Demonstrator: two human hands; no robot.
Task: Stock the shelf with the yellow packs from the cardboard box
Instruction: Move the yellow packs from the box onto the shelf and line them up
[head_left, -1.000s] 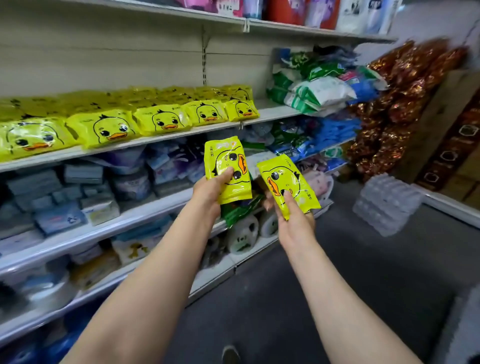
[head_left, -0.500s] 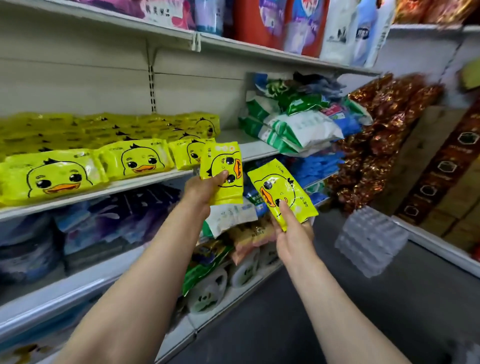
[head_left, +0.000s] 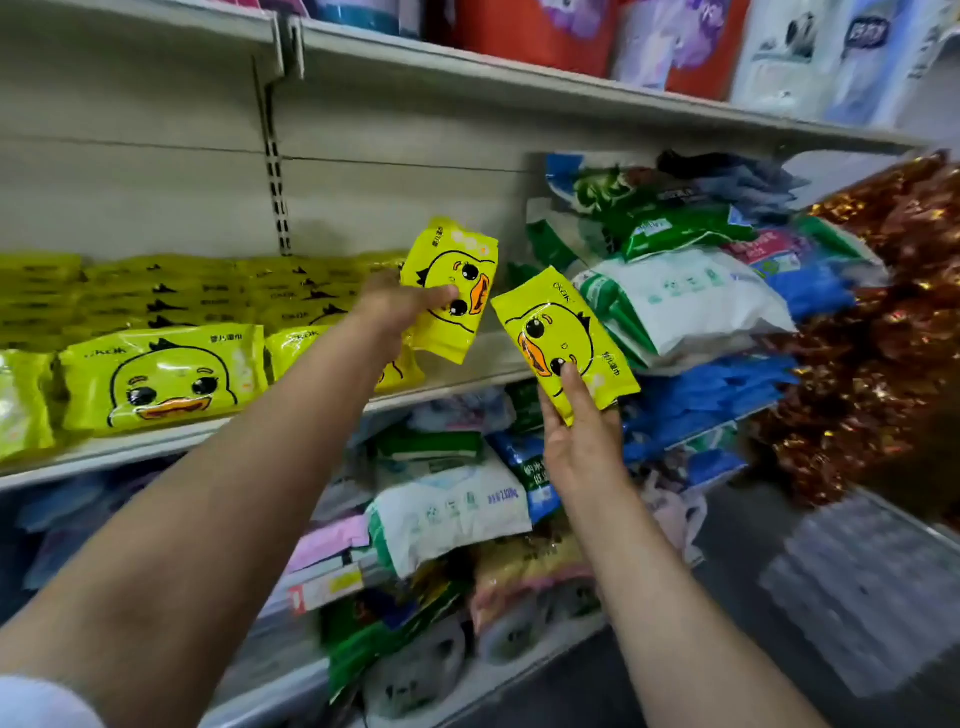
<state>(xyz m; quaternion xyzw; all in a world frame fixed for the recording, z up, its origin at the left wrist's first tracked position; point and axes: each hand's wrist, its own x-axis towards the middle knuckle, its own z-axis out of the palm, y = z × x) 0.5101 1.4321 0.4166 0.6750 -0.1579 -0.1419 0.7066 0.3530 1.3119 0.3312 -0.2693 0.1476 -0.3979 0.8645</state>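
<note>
Crowding shelf: yellow packs left, white-green bags right.

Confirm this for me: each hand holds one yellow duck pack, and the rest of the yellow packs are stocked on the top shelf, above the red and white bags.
Not the top shelf. The head view shows the stocked yellow packs on the middle shelf, below the red and white bags. The rest stands: the left hand holds one yellow duck pack and the right hand holds another.

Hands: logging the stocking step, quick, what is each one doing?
Left hand: holding a yellow duck pack.
Right hand: holding another yellow duck pack.
</note>
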